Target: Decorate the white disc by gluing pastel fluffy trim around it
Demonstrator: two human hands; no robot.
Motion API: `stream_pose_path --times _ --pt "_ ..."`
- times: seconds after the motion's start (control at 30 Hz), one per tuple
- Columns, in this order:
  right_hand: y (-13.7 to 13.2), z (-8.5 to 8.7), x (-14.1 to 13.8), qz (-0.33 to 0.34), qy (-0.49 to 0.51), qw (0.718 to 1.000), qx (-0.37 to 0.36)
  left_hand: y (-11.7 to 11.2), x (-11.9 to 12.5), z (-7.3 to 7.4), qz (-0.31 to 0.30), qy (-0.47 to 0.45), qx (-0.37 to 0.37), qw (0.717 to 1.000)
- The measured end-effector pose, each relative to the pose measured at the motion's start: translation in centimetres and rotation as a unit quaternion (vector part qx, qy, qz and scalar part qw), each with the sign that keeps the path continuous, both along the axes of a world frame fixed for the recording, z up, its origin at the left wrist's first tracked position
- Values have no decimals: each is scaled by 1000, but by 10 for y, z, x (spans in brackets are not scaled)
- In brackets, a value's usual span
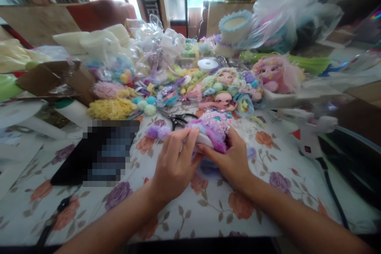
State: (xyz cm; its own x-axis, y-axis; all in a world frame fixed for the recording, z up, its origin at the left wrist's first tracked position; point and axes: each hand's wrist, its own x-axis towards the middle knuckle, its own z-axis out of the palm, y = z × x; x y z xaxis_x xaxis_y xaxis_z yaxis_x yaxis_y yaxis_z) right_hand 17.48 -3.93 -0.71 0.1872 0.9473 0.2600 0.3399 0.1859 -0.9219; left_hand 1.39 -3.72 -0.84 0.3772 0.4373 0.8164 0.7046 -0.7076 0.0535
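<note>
Between my two hands is a fuzzy purple, pink and pale-blue craft piece [218,139] with a smooth white part facing me and shiny beads on its far side. My left hand [177,162] grips its left edge with bent fingers. On the right, my right hand [233,156] wraps around it, thumb pressed on the white part. Just beyond lie black-handled scissors [178,120], partly hidden by the piece. A purple pom-pom [159,131] rests left of it. Under the hands, some bluish-purple material [210,168] lies on the cloth.
A dark tablet [95,154] lies at left, a white glue gun [309,131] stands at right with its black cord. Dolls' heads [224,79], yellow yarn [110,107], a ribbon spool [207,64] and a cardboard box [53,81] crowd the back of the flowered tablecloth [143,210].
</note>
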Motion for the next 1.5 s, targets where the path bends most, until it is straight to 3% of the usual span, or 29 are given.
stream_pose_path --times 0.27,0.77,1.1,1.5 --pt "5 2 4 -41 25 999 -18 9 1 -8 29 -20 -30 999" --pt "3 -2 -1 10 90 996 14 4 4 -4 46 -60 -23 997" --pt "1 5 2 25 68 997 -35 6 1 -3 11 -104 -47 993" --pt "1 7 1 38 61 997 -33 5 -4 5 11 -37 33 999"
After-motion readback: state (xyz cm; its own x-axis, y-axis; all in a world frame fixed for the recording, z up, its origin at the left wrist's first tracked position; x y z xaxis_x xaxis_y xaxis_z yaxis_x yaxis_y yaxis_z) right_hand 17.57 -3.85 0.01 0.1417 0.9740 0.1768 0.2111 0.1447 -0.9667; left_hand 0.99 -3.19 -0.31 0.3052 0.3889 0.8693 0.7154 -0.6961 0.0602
